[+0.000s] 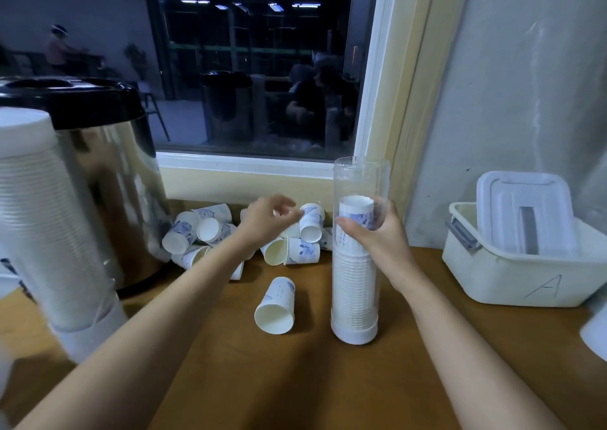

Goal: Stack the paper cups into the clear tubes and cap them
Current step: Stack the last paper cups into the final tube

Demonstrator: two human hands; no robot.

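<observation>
A clear tube (360,180) stands upright on the wooden table (328,380), on a white base cap (354,331). A stack of white paper cups (353,285) with blue print fills it to about two thirds. My right hand (377,232) grips the tube at the level of the top cup. My left hand (266,221) reaches over a pile of loose cups (197,232), its fingers relaxed and its fingertips at a lying cup (312,224). One more cup (277,305) lies on its side left of the tube.
A second tube full of cups (42,216) stands close at the left, in front of a steel urn (108,173) with a black lid. A white bin marked "A" (512,275) with a lid (525,213) propped in it sits at the right, and a window behind.
</observation>
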